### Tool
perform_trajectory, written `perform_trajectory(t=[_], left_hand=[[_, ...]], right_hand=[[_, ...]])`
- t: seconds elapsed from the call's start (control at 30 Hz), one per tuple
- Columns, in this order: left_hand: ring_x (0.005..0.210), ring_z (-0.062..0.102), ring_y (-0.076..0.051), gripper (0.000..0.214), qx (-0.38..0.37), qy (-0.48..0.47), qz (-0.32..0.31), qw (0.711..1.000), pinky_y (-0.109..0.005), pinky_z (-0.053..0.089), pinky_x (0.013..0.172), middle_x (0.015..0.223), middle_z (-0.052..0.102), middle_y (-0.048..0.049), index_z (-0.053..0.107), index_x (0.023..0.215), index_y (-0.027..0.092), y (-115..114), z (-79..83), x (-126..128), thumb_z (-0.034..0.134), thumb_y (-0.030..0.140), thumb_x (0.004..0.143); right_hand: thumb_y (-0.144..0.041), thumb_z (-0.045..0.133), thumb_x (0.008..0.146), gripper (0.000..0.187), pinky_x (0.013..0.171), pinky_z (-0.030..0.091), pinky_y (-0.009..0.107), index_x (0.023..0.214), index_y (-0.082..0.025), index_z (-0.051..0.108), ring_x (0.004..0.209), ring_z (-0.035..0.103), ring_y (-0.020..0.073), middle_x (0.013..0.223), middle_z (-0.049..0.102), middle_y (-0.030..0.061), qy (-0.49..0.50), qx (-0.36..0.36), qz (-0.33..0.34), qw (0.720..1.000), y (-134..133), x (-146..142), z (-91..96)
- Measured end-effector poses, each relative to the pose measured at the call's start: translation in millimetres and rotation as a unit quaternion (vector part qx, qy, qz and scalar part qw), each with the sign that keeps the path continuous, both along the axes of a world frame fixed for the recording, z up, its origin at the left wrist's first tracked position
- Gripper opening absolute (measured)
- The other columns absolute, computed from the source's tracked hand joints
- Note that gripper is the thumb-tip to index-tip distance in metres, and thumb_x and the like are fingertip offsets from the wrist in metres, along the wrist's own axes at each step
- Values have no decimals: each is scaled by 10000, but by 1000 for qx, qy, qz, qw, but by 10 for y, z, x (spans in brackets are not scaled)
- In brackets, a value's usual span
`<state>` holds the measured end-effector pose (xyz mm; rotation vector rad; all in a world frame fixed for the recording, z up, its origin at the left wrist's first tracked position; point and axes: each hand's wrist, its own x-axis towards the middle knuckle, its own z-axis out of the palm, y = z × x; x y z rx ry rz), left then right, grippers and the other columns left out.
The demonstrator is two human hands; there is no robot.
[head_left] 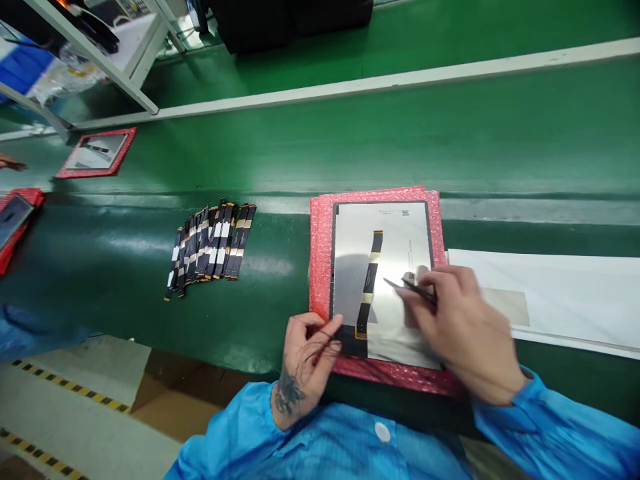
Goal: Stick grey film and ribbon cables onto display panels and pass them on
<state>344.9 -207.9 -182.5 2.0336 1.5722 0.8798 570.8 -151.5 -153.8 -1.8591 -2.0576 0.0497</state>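
A display panel [350,267] with a silvery back lies on pink bubble-wrap sheeting [320,253]. Along its left part runs a black flex cable [371,277] with gold ends, its lower end at the panel's dark bottom strip. My left hand [310,360] has its fingers closed at the panel's lower left corner, gripping that edge. Over the panel's right side, my right hand [463,327] is closed around dark tweezers [417,291], tips parted and pointing left, apart from the cable. The right hand is somewhat blurred.
A pile of flex cables [210,247] lies left on the green bench. White sheets [575,293] are at right. Another panel on pink wrap [97,153] lies far left, near another person's hand [11,163]. A cardboard box [185,387] stands below the bench edge.
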Motion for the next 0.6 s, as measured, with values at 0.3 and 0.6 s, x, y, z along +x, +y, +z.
perform_trajectory(t=[0.3, 0.6], left_hand=[[595, 484, -116, 179, -212, -113, 96, 966, -233, 416, 580, 656, 551, 21, 626, 721, 188, 343, 164, -130, 631, 334, 824], [601, 469, -92, 408, -307, -318, 152, 884, -206, 396, 597, 636, 508, 50, 530, 680, 182, 383, 283, -10, 732, 531, 745]], right_hand=[[-776, 401, 782, 575, 579, 501, 400, 854, -269, 662, 705, 689, 297, 836, 751, 56, 228, -237, -120, 937, -351, 440, -70], [-628, 469, 847, 408, 540, 511, 338, 764, -262, 632, 607, 649, 241, 715, 710, 37, 314, -218, -43, 923, -273, 410, -73]])
